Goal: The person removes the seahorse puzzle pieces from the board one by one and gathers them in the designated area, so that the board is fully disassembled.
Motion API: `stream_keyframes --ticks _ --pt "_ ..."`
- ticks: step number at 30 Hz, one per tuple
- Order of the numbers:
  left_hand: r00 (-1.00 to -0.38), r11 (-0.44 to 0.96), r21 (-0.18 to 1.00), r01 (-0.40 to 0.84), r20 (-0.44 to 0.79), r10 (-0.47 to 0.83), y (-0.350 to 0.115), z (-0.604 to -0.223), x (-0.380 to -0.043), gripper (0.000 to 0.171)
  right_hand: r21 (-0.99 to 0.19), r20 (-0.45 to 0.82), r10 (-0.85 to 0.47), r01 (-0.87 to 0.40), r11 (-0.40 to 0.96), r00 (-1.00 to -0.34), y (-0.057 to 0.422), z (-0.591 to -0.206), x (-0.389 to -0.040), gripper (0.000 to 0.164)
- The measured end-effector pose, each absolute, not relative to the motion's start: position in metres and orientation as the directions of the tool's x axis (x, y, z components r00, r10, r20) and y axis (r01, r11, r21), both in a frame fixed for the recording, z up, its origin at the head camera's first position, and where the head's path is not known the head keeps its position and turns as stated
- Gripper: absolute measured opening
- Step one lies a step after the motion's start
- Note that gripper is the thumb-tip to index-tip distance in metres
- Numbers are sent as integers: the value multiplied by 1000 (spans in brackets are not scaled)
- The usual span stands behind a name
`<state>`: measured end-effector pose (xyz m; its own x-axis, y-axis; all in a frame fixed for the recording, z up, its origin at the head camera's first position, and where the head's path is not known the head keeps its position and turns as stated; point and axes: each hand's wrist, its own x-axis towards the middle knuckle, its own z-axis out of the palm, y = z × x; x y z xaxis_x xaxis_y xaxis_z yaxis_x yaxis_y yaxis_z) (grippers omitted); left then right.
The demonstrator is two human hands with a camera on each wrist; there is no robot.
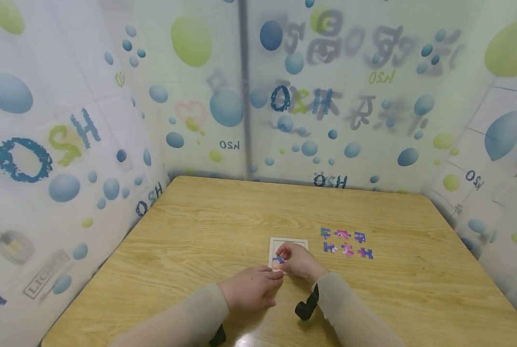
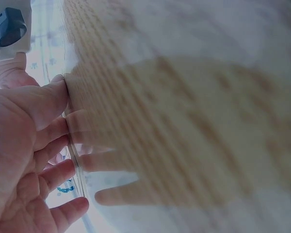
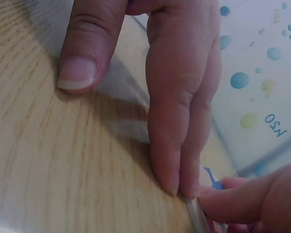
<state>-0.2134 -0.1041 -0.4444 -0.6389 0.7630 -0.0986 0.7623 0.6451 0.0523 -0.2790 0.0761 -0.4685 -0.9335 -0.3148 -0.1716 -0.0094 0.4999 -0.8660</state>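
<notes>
A small square puzzle tray [image 1: 288, 239] with a pale rim lies on the table, partly hidden by my hands. My right hand [image 1: 301, 261] is over it, its thumb and index finger pinching a blue puzzle piece [image 1: 279, 259] at the tray's left side. In the right wrist view, blue [image 3: 212, 179] shows by those fingers; the rest of the piece is hidden. My left hand [image 1: 251, 287] lies on the table with fingers extended, their tips touching the tray's near left edge. Those straight fingers [image 3: 167, 145] also show in the right wrist view.
Several loose purple and pink puzzle pieces [image 1: 347, 249] lie in two rows to the right of the tray. The wooden table [image 1: 189, 231] is bordered by printed curtains [image 1: 206, 140] at the back and sides. A black strap [image 1: 307, 304] hangs from my right wrist.
</notes>
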Motion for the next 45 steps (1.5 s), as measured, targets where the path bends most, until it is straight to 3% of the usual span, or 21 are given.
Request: stream_keyframes --ticks 10,21,45 --pt "-631 636 57 770 -83 771 -104 -445 -214 54 -863 -192 -303 13 505 -933 76 -470 -282 31" --pt "-633 638 73 766 -84 770 -105 -445 -215 54 -881 -172 -303 9 474 -937 77 -472 -281 19" --pt "-635 643 104 759 -104 766 -105 -446 -217 54 -916 -236 -300 109 386 -924 80 -470 -284 16"
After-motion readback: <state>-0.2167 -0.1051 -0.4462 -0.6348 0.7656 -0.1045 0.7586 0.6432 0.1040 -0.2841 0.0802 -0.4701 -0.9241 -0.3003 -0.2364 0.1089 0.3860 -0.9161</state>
